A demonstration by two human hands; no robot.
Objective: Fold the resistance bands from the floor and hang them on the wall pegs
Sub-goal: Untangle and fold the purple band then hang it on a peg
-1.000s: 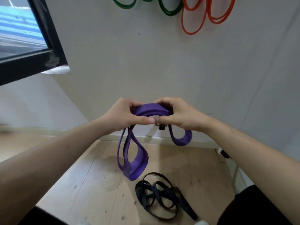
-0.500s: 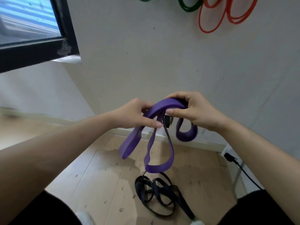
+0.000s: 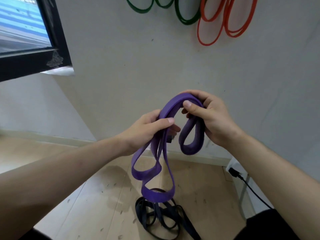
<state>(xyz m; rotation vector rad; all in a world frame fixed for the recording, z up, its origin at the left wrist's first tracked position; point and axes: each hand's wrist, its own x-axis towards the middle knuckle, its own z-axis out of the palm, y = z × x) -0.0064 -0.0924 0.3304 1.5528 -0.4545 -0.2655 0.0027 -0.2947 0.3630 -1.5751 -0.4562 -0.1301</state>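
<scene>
A wide purple resistance band [image 3: 155,170] hangs in several loops in front of the wall, held up by both hands. My left hand [image 3: 147,130] grips its strands on the left side of the top arch. My right hand [image 3: 209,116] pinches the arch's right end between thumb and fingers, and a short loop dangles below it. A dark navy band [image 3: 161,220] lies tangled on the wooden floor directly beneath. Green bands [image 3: 183,16] and orange bands [image 3: 218,28] hang on the wall above; the pegs are out of frame.
A black-framed window [image 3: 52,49] juts out at the upper left. A white socket block with a black plug and cable [image 3: 242,179] sits by the wall at the lower right. The white skirting [image 3: 199,158] runs along the floor's far edge.
My hands have drawn apart, the right rising and the left sliding down the strands. The purple band's arch is longer and its hanging loops have lengthened toward the floor.
</scene>
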